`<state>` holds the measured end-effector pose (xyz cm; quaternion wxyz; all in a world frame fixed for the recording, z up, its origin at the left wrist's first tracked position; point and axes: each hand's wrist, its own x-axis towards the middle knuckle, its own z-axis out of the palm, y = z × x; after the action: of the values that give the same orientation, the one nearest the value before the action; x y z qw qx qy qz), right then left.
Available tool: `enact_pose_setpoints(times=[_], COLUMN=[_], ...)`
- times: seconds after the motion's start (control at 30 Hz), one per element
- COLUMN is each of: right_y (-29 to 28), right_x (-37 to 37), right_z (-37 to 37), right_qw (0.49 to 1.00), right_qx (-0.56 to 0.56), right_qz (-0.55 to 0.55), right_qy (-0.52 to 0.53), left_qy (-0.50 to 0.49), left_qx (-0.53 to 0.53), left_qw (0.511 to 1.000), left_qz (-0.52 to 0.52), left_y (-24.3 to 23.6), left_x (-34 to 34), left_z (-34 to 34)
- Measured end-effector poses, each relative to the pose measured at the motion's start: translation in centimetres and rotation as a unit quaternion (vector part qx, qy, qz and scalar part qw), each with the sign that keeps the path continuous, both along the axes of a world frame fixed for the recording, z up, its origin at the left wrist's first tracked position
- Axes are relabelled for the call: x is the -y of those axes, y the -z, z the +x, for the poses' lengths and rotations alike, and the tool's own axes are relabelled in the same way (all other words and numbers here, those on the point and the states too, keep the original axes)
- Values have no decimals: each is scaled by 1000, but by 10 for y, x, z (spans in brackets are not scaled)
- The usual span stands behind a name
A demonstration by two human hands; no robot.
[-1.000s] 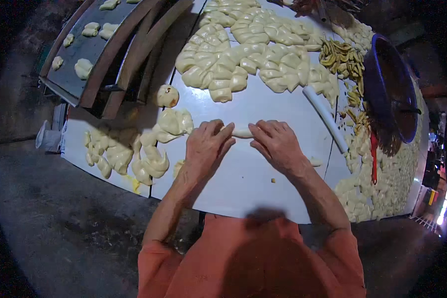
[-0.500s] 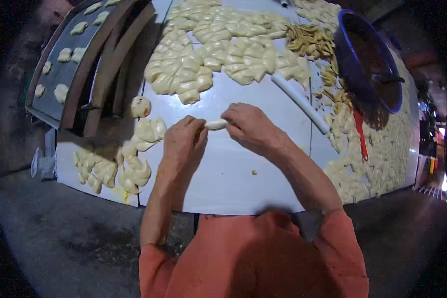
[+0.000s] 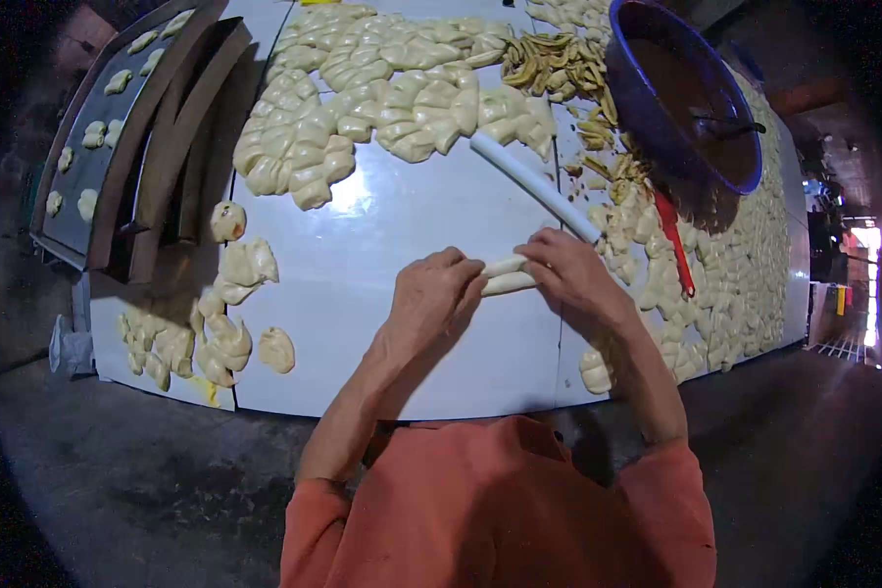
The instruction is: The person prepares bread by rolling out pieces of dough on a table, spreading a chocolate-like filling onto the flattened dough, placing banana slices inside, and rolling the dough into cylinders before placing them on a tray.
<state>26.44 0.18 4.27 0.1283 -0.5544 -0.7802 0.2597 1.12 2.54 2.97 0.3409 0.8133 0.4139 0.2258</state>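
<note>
Over the middle of the white tabletop, my left hand [image 3: 435, 296] and my right hand [image 3: 576, 276] face each other. Between them stretches a piece of pale dough [image 3: 508, 283], showing as two short strips side by side. Fingers of both hands are closed on its ends, which they hide. Just beyond my right hand lies a white rolling pin [image 3: 534, 184], slanting across the table. A small lump of dough [image 3: 595, 372] rests beside my right forearm.
Many dough pieces [image 3: 294, 137] cover the far side. Banana slices [image 3: 559, 69] lie beside a blue basin [image 3: 632, 108] of brown filling. A red spatula [image 3: 672, 240] sits among dough at right. Stacked trays [image 3: 69, 211] stand at left, near a flat dough round [image 3: 276, 350].
Both hands have moved right relative to the table, and the view has shifted. The single strip between them now shows as two. A flat dough round at left and a lump at right have come into sight.
</note>
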Motion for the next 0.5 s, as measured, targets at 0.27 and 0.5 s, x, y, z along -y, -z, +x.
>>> enact_pose_setpoints(times=[0.27, 0.5], right_y=[2, 3], right_x=[19, 0], right_z=[12, 8], right_qw=[999, 998], right_qx=[-29, -13], right_qz=[16, -5], right_qy=[5, -61], left_qy=[-4, -49], left_qx=[-35, -55], left_qw=[999, 994], left_qz=[41, 81], left_y=[1, 5], left_x=[14, 15], left_z=[18, 16])
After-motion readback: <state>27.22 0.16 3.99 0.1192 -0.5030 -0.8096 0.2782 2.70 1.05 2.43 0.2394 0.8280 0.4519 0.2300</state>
